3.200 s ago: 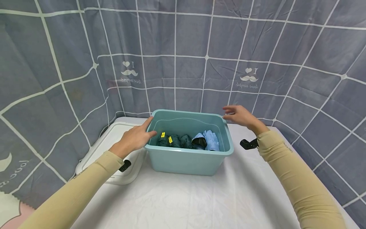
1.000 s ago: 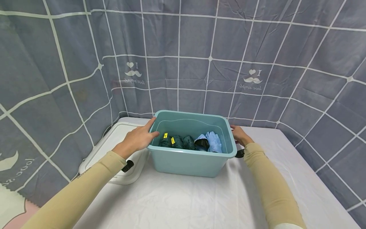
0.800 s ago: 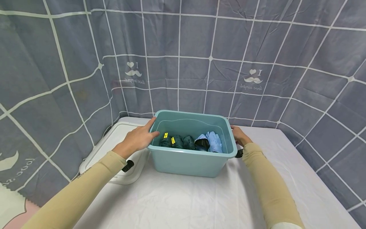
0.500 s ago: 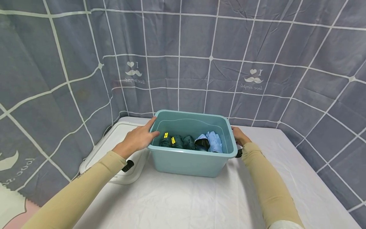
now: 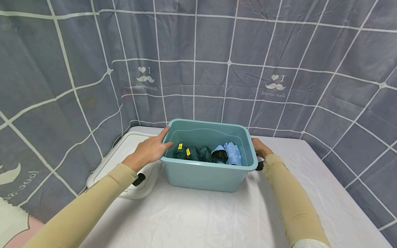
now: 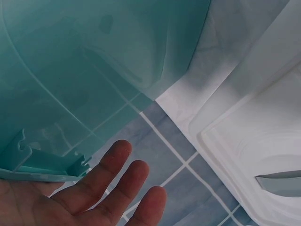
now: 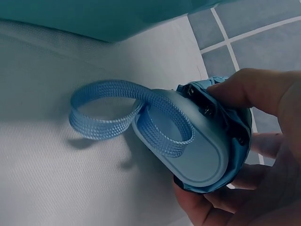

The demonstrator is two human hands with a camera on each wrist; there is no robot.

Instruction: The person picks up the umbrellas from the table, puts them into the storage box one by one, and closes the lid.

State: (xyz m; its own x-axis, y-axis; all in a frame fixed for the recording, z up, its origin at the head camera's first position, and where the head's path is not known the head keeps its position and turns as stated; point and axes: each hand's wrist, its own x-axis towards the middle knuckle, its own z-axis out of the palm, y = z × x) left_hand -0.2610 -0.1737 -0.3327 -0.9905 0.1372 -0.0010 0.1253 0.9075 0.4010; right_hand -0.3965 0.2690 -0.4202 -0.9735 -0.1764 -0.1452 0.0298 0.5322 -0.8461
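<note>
My left hand (image 5: 149,151) rests on the left rim of a teal plastic bin (image 5: 201,177), thumb over the inside. In the left wrist view its fingers (image 6: 124,181) extend loosely outside the wall. Beyond the bin's right side, my right hand (image 5: 260,147) grips a folded blue umbrella (image 7: 188,146), mostly hidden in the head view. The right wrist view shows its oval handle end and a looped woven strap (image 7: 101,110) above the white cloth. Inside the bin lie several dark green bundles (image 5: 193,153) with yellow tags on some, and light blue folded fabric bundles (image 5: 232,154).
A white lid (image 5: 124,151) lies on the table left of the bin, partly under my left arm. White cloth (image 5: 198,217) covers the table. Grey curtains with white grid lines (image 5: 211,79) stand behind and at both sides.
My right hand was raised by the bin's right rim about three seconds ago; it has since lowered beyond the right wall. Over the last second it hardly moves, and the left hand stays on the rim.
</note>
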